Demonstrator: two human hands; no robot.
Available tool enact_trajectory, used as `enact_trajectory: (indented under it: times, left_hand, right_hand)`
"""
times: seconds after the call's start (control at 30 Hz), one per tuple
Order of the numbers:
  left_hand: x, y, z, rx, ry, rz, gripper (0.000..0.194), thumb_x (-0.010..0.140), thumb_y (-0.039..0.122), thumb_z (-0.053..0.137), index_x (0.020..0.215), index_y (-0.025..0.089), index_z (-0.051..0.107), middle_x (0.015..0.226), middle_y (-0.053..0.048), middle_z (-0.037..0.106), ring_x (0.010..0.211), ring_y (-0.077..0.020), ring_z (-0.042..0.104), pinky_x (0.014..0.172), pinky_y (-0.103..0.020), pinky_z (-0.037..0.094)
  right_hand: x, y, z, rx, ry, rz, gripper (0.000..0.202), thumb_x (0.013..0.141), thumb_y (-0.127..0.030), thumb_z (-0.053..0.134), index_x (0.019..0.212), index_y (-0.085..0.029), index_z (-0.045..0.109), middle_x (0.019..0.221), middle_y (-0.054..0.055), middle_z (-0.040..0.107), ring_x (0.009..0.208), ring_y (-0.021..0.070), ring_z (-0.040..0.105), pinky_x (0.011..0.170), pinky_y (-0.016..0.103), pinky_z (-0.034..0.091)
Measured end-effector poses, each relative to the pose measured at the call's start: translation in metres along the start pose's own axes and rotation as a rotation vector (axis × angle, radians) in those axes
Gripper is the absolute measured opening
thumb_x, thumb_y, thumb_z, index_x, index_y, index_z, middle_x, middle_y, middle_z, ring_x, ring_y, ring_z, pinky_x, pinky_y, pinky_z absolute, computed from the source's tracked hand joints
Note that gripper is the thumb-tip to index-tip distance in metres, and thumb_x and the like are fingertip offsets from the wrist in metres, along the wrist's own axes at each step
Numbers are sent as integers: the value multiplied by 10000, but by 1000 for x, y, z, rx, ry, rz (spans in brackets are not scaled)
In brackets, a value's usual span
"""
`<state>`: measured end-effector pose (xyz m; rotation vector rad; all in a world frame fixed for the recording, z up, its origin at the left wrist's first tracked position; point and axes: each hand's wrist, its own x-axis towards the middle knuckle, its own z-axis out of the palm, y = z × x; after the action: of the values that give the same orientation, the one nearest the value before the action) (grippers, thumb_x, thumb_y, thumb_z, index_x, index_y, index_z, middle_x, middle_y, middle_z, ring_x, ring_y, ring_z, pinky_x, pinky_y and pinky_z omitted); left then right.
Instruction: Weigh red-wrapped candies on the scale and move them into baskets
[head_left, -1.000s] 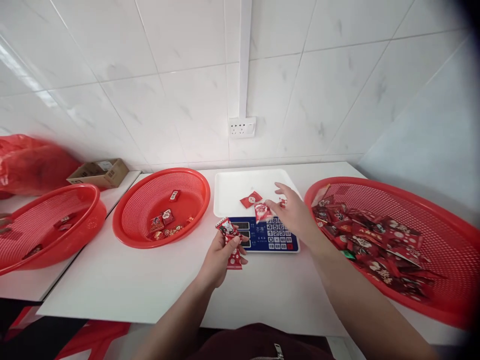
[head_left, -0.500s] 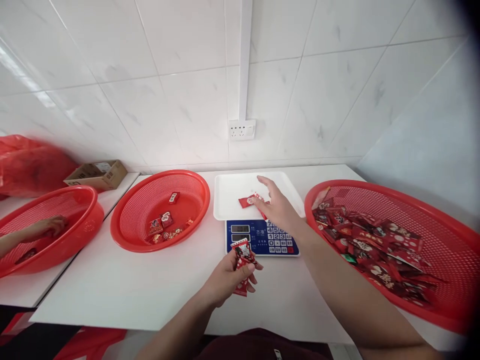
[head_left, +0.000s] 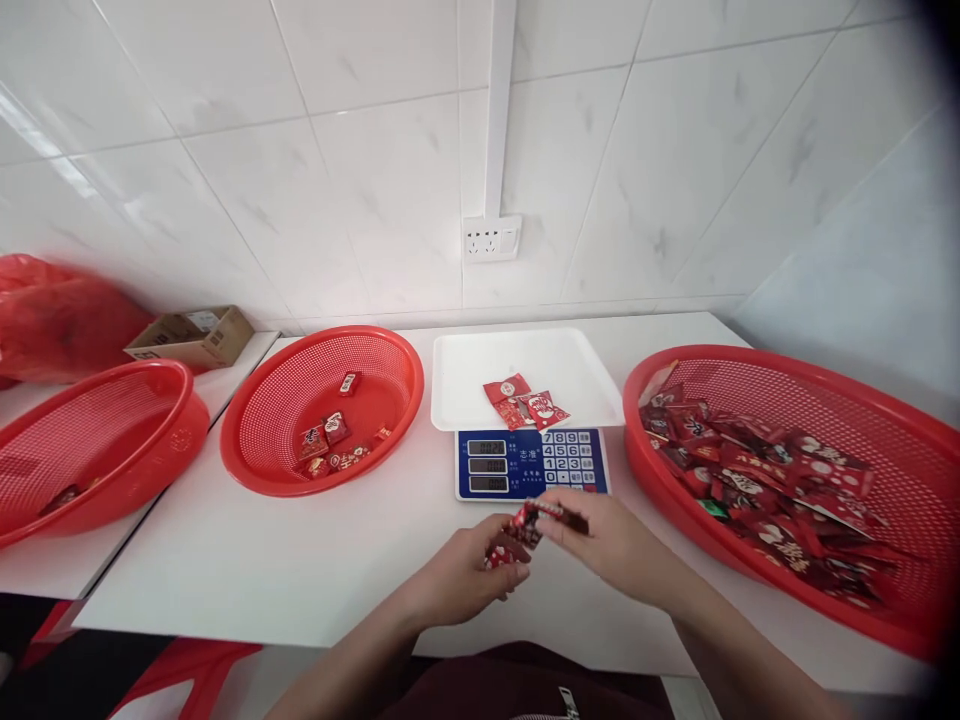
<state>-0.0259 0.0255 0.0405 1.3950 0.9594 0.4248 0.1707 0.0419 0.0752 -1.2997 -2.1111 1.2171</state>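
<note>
White desk (head_left: 262,570) carried three red mesh baskets; the right basket (head_left: 885,420) was heaped with red wrapped candies, the middle basket (head_left: 247,440) held a few. Between them sat a scale (head_left: 529,462) with three packets (head_left: 525,402) on its white tray. Just in front of it, above the desk, the left hand (head_left: 465,575) was closed on a small bunch of candy packets (head_left: 517,530), and the right hand (head_left: 611,545) pinched the top one at its end. Packets looked light, crinkly and slick, probably foil-film; hard to confirm at this size. Best gripped by the crimped end seal, not the slippery body.
</note>
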Motion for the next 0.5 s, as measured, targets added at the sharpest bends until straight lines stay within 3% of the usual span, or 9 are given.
enact_trajectory:
  times: [0.13, 0.23, 0.3, 0.5]
  left_hand:
    - [0, 4, -3, -113, 64, -92, 457, 813, 376, 573, 1225, 240, 431, 1063, -76, 597, 684, -105, 579, 559, -218, 441]
    - [-3, 3, -4, -186, 81, -109, 492, 787, 432, 612, 1209, 246, 442, 1027, -77, 609, 709, -124, 602, 579, -233, 453]
    - [-7, 1, -3, -235, 108, -76, 460, 806, 467, 582, 1183, 233, 462, 1007, -85, 623, 755, -141, 610, 615, -251, 470]
    - [-14, -1, 6, -239, 292, 236, 390, 884, 474, 460, 1193, 236, 477, 1115, -115, 625, 979, -189, 577, 738, -297, 500]
  right_hand:
    - [18, -1, -26, 180, 310, 100, 331, 857, -454, 481, 974, -185, 634, 695, 20, 643, 639, 166, 580, 567, 278, 468]
    - [31, -3, -37, 334, 446, 94, 543, 836, -478, 508, 1304, -205, 459, 958, 67, 692, 820, 206, 632, 644, 310, 509]
    - [33, -1, -34, 351, 403, 76, 621, 840, -469, 516, 1387, -229, 348, 1050, 72, 676, 888, 209, 633, 693, 324, 516]
    - [10, 17, 13, 377, -92, 77, 326, 848, -391, 526, 1096, -192, 602, 863, 49, 663, 759, 175, 603, 639, 310, 498]
